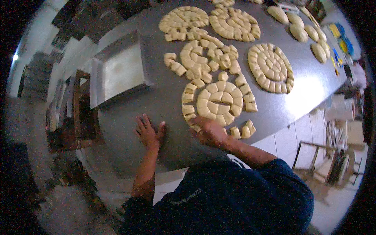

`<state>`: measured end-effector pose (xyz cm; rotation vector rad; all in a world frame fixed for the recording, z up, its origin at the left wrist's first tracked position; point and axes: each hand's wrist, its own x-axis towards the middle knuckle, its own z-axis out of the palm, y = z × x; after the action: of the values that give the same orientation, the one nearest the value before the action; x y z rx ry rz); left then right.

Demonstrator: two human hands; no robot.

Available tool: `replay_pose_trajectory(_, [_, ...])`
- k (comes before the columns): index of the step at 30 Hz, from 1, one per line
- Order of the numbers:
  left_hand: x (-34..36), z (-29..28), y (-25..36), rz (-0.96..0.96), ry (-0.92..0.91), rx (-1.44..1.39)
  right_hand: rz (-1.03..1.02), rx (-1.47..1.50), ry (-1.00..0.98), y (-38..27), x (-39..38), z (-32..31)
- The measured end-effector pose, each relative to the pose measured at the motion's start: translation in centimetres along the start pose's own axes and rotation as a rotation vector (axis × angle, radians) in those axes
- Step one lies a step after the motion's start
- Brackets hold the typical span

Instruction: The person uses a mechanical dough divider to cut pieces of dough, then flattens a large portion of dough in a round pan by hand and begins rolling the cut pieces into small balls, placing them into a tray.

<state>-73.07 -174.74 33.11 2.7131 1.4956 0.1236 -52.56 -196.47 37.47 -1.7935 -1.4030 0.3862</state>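
Observation:
My left hand (148, 132) rests on the grey metal table with its fingers spread and nothing in them. My right hand (210, 132) is curled at the lower edge of a round of cut dough (219, 98), over its outer ring of dough pieces (188, 109). The fingers look closed, but what they hold, if anything, is hidden under the hand. Loose dough pieces (246, 130) lie just right of this hand. Above the round, a second cluster of cut dough (192, 56) lies partly broken up, with pieces scattered about it.
An empty metal tray (121, 72) sits at the table's left edge. More cut rounds, such as an oval one (270, 66), lie farther off. Several uncut dough lumps (298, 32) are at the far right, near a small scale (288, 8). A metal frame (313, 156) stands on the floor at right.

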Motion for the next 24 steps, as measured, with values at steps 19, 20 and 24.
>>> replay_pose_trajectory(19, [22.4, 3.0, -10.7, 0.365, 0.595, -0.045, -0.093, -0.093, -0.173, -1.9, -5.1, 7.2])
replay_pose_trajectory(20, [22.0, 2.9, -10.9, 0.359, 0.569, -0.025, 0.008, -0.079, -0.172, -2.0, -5.2, 7.8])
replay_pose_trajectory(24, [20.0, 1.6, -10.0, 0.523, 0.532, -0.203, 0.162, -0.2, -0.026, -1.9, -5.0, 9.4])
